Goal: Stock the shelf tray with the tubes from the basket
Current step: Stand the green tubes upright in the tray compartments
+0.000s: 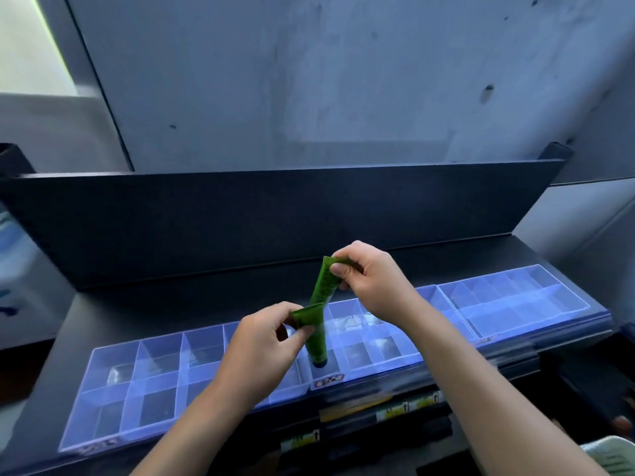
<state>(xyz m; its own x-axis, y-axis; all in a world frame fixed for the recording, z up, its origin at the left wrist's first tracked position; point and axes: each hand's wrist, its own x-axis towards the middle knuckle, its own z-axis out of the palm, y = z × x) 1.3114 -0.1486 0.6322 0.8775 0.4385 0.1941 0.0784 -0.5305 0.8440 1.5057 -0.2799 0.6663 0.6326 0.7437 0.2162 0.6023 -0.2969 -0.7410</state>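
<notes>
Each hand holds one green tube over the clear divided trays on the dark shelf. My left hand point(264, 341) pinches the flat crimped end of a green tube point(316, 345). That tube stands cap-down in a front compartment of the middle tray point(388, 359). My right hand point(371, 276) pinches the crimped end of a second green tube point(321, 286), held higher and tilted. Its lower end is hidden behind the first tube's crimp. The other compartments in view hold no tubes.
A second clear tray point(113, 383) lies to the left and a third tray point(515, 297) to the right on the shelf point(206, 304). A dark back panel point(275, 218) rises behind them. A pale basket corner point(615, 451) shows at bottom right.
</notes>
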